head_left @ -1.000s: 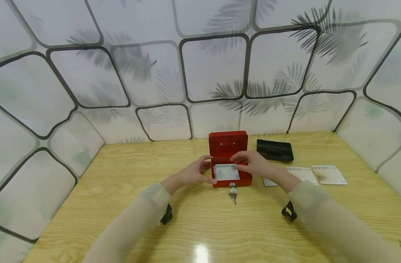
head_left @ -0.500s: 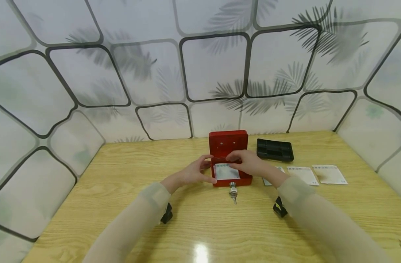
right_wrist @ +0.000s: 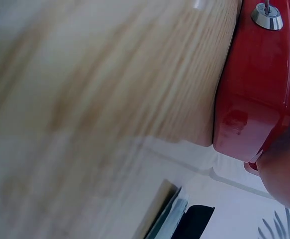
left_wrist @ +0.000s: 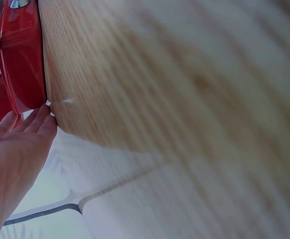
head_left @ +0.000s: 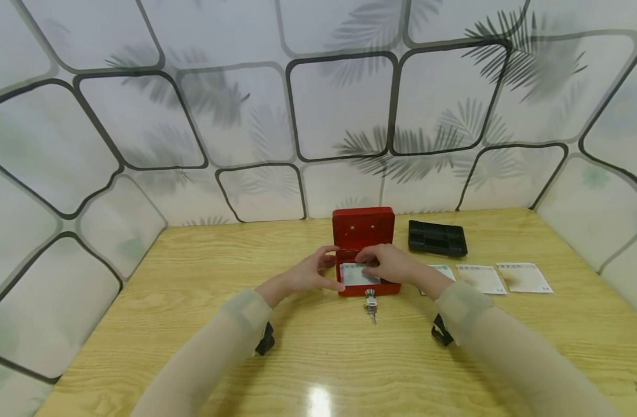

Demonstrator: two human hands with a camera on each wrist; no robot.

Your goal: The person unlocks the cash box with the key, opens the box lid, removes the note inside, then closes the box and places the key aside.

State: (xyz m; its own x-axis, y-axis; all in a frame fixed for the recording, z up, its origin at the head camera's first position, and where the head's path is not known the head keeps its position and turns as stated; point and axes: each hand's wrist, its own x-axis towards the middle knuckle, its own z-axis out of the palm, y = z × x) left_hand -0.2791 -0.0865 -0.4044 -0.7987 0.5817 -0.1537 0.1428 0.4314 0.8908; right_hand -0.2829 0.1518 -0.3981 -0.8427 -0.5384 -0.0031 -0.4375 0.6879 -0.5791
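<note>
A red metal cash box [head_left: 363, 229] stands on the table with its lid raised. In it lies a whitish printed paper slip [head_left: 353, 275], and keys [head_left: 371, 310] hang from the front lock. My left hand [head_left: 310, 273] grips the box's left side, thumb at the front corner and fingers farther back. In the left wrist view its fingertips [left_wrist: 39, 119] touch the red wall. My right hand [head_left: 393, 263] reaches into the box over the slip, fingers bent down. I cannot tell whether it pinches the slip; the box wall [right_wrist: 256, 94] hides the fingertips in the right wrist view.
A black compartment tray [head_left: 437, 238] lies behind and right of the box. Several similar paper slips lie in a row on the table to the right, one [head_left: 481, 279] beside another [head_left: 524, 277]. A patterned covering [head_left: 344, 110] rises behind the table [head_left: 318, 347].
My right hand has moved left and slightly down into the box, over the slip's right part. A slip by the right forearm now shows more. My left hand stays put.
</note>
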